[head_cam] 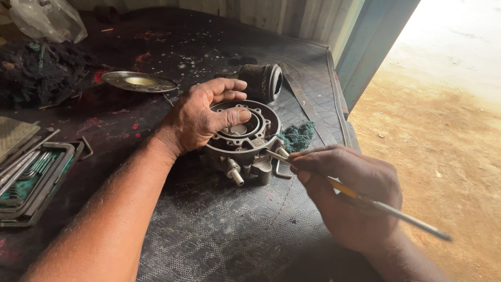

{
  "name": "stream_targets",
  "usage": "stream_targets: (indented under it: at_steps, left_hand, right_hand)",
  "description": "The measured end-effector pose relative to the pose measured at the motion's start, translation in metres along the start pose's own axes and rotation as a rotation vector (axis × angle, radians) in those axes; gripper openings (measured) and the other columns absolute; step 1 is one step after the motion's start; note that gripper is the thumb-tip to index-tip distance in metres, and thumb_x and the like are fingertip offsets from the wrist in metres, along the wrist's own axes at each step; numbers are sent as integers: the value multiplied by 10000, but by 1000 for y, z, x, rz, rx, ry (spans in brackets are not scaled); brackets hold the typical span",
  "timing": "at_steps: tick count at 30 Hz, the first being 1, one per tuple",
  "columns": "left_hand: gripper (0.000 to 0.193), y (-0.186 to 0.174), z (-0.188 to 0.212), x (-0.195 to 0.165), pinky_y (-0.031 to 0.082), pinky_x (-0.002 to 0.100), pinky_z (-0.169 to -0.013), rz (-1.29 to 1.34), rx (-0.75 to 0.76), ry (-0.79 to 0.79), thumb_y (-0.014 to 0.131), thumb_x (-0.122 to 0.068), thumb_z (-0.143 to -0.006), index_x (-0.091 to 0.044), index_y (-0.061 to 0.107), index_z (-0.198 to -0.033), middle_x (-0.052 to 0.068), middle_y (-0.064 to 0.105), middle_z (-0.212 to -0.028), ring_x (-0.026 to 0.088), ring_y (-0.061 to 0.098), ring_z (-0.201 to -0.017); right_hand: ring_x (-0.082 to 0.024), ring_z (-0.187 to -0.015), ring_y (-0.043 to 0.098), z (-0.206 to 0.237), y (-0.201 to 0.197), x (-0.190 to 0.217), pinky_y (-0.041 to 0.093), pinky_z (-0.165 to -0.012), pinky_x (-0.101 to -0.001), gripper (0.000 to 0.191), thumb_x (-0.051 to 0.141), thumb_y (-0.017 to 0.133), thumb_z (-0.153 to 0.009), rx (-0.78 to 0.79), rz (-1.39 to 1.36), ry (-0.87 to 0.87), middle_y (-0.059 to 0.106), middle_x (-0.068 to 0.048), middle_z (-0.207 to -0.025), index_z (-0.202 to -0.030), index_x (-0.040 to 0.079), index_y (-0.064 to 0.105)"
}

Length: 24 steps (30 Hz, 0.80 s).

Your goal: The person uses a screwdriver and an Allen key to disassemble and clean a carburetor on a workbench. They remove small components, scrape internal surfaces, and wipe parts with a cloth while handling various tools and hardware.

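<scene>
— Carburetor body (242,143), where is it now?

— It sits on the dark patterned worktop (219,235), near the right edge, about in the middle of its depth. The round open face with small holes looks up.

— What does the left hand (201,117) do?

— It lies over the left side of the carburetor body. The thumb presses on the round top face and the other fingers curl around the far rim, so this hand is grasping the body.

— And the right hand (347,190)?

— It is clenched around a thin brush (365,201) with a yellow and metal handle. The tip of the brush touches the right side of the carburetor body, just under the rim. The long end of the handle points past the right edge of the worktop.

— What else lies near?

— A small green rag (298,136) is just beside the body, at the right edge. Behind the body lies a dark rubber sleeve (263,81) on its side. A round metal plate (139,81) lies farther left, toward the far side. At the left edge there is an open tool case (31,180) with metal tools. A clear plastic bag (49,18) is in the far left corner.
</scene>
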State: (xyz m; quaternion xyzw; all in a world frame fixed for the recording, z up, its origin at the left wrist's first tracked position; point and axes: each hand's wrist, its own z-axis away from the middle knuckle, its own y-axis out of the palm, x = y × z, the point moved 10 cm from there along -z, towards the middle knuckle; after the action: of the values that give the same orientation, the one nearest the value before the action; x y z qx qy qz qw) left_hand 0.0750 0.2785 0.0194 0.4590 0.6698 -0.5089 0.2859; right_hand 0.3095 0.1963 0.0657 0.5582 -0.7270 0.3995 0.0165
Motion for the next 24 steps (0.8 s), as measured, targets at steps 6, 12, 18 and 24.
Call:
stream_targets:
  at_steps: [6,12,18,24]
  left_hand:
    - [755,1,-2,0,546,395,-1063,-23,9,25,802,-459,-784,-30,595,-1370,183,698,-1324,269,632,-1329]
    - [759,0,-1,1,536,398,-1070,-61,-10,-2,797,-476,-778,-38,597,-1365,174,695,-1325,268,634,-1321]
    - [778,1,-3,1,525,401,-1070,-81,-9,-21,793,-483,-767,-44,588,-1376,164,693,-1340,266,641,-1306]
    - [771,0,-2,1,523,402,-1064,-64,-21,5,802,-471,-764,-33,603,-1365,175,696,-1331,276,640,-1306]
  right_hand:
    - [-146,-790,814,-2,3,-20,634,-689,-270,125,105,719,-897,30,-166,216,826,-36,-880,-1000,99,789]
    - [-129,-833,812,2,3,-4,628,-710,-257,86,127,741,-889,2,38,57,816,-38,-958,-963,97,773]
    - [-128,-839,819,0,7,-31,654,-750,-272,157,72,707,-892,48,-284,203,829,-50,-924,-1029,40,777]
    - [-133,-813,799,0,1,-21,627,-721,-266,136,69,700,-908,13,-99,136,820,-74,-900,-1008,32,784]
